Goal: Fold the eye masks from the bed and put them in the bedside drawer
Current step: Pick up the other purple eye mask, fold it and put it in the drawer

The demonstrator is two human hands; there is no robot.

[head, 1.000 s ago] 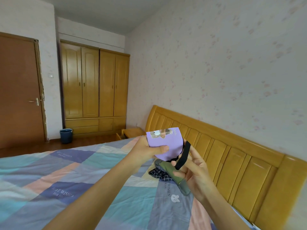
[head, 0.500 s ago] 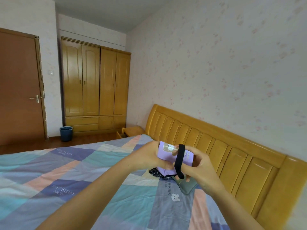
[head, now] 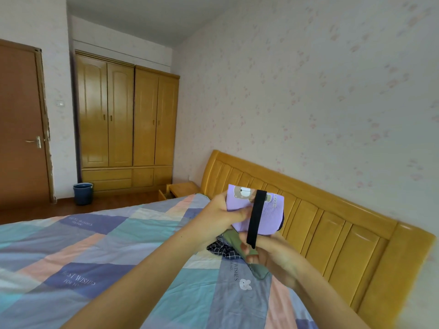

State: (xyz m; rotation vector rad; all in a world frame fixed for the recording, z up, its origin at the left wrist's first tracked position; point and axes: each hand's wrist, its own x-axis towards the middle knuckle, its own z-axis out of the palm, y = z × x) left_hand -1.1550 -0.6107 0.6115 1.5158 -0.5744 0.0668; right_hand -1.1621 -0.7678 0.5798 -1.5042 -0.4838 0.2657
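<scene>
Door (head: pixel 20 124): standing shut at the far left of the frame, a metal handle on its right side.
Bucket (head: pixel 83 193): blue, sitting on the floor at middle left, between the door and the wardrobe.
Wardrobe (head: pixel 127 122): filling the upper left-centre, 4 tall doors over a row of drawers.
Quilt (head: pixel 95 257): patchwork covering the bed across the lower left; "BEST WISHES FOR YOU" is printed on a blue patch at lower left, "WISHES" again on a grey patch at lower centre beside a small white bunny.
Bedside drawer (head: pixel 164 194): at centre, hanging open beside the headboard's far end.
Left hand (head: pixel 218 216): reaching in from the bottom edge, forearm stretched long, thumb and fingers clamping the left edge of the purple eye mask.
Purple eye mask (head: pixel 266 217): being held folded above the bed, right of centre; a bear picture and small sideways lettering, too small to read, are showing along its top.
Black strap (head: pixel 255 219): lying taut down the mask's front.
Right hand (head: pixel 273 255): below the mask, fingers pinching the strap's lower end.
Other masks (head: pixel 228 248): a checked dark 1 and a green 1 are lying on the quilt under the hands.
Headboard (head: pixel 332 229): yellow wood, running along the right.
</scene>
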